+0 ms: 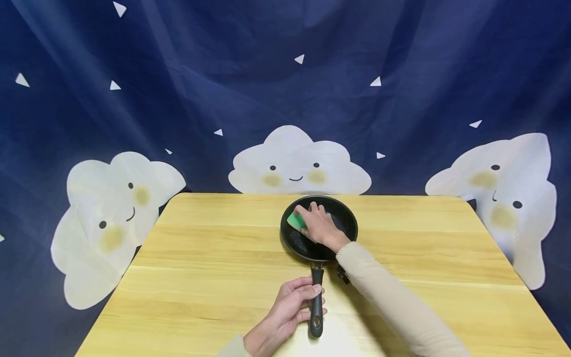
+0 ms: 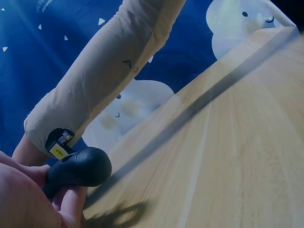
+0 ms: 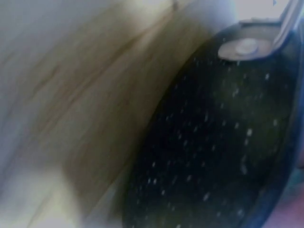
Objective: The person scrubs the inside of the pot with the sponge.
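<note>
A black frying pan (image 1: 298, 246) is near the table's far edge in the head view, its handle pointing toward the person. My left hand (image 1: 289, 308) grips the black handle (image 1: 316, 317), thumb on top and fingers beneath; the rounded handle end (image 2: 92, 167) juts out in the left wrist view. Inside the pan, my right hand (image 1: 322, 225) holds a green sponge (image 1: 296, 221) against the cooking surface. The right wrist view shows the speckled outer side (image 3: 204, 137) of the pan and the riveted handle bracket (image 3: 244, 47), while most of the right hand is hidden.
The pan sits over a light wooden table (image 1: 200, 277). Behind the table hangs a dark blue curtain (image 1: 250, 64) with white clouds and triangles. A small black device (image 1: 343, 274) is strapped at the right wrist, below the beige sleeve (image 1: 392, 302).
</note>
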### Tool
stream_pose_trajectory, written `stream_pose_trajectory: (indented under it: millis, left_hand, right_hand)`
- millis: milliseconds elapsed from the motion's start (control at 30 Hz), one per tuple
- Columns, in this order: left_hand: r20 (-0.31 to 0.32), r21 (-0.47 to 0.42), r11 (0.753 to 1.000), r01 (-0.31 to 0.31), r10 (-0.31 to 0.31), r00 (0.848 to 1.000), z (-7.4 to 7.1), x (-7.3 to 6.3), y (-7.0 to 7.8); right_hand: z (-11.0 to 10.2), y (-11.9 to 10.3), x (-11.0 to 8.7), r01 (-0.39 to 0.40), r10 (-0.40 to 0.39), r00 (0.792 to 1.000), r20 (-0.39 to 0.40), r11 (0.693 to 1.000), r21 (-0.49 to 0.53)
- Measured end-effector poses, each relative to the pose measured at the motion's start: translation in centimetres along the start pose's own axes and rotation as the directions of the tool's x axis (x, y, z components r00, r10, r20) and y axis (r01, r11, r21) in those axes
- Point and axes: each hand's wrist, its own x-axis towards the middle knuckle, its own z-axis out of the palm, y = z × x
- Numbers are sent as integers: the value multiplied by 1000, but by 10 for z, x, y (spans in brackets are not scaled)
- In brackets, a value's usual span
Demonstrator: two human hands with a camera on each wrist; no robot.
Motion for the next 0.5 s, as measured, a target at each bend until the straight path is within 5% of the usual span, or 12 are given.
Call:
stream_pose_trajectory:
  millis: [500]
  left_hand:
    - [-41, -12, 1000, -17, 17, 999, 4, -2, -1]
  right_hand:
    - [-7, 19, -1, 23, -41, 997, -69, 971, -238]
